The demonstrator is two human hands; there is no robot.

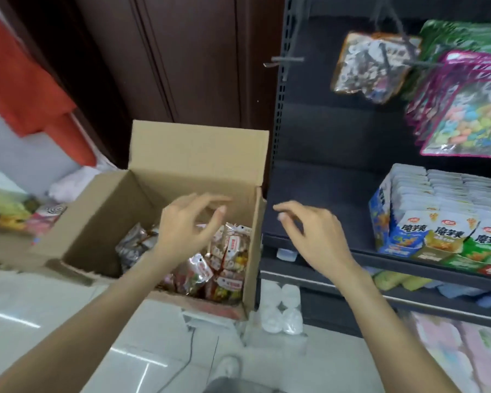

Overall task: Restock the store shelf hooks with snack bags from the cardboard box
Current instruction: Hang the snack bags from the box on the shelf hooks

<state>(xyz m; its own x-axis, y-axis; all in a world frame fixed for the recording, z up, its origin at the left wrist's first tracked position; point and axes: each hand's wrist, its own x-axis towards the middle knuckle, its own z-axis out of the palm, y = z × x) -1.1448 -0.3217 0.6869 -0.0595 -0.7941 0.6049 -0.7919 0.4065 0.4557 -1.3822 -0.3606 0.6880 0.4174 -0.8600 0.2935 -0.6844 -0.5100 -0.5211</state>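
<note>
An open cardboard box [102, 222] stands on the floor left of the dark shelf unit [323, 137]. Several small clear snack bags [230, 256] with red and white labels lie in its right half. My left hand [187, 225] hovers over the box above those bags, fingers loosely spread, holding nothing. Just right of the box's right wall, my right hand [312, 231] is in the air in front of the shelf, fingers relaxed and empty. A bare metal hook [284, 62] sticks out of the shelf's back panel at upper left. One clear snack bag [372, 69] hangs on a hook beside it.
Pink-edged candy bags [465, 114] and green bags [459, 35] hang at upper right. Boxed snack packs [437, 222] fill the shelf board at right. A pack of white rolls [281, 304] sits at the shelf's foot. Dark wooden panelling [182, 52] stands behind the box; assorted goods [17, 211] lie at left.
</note>
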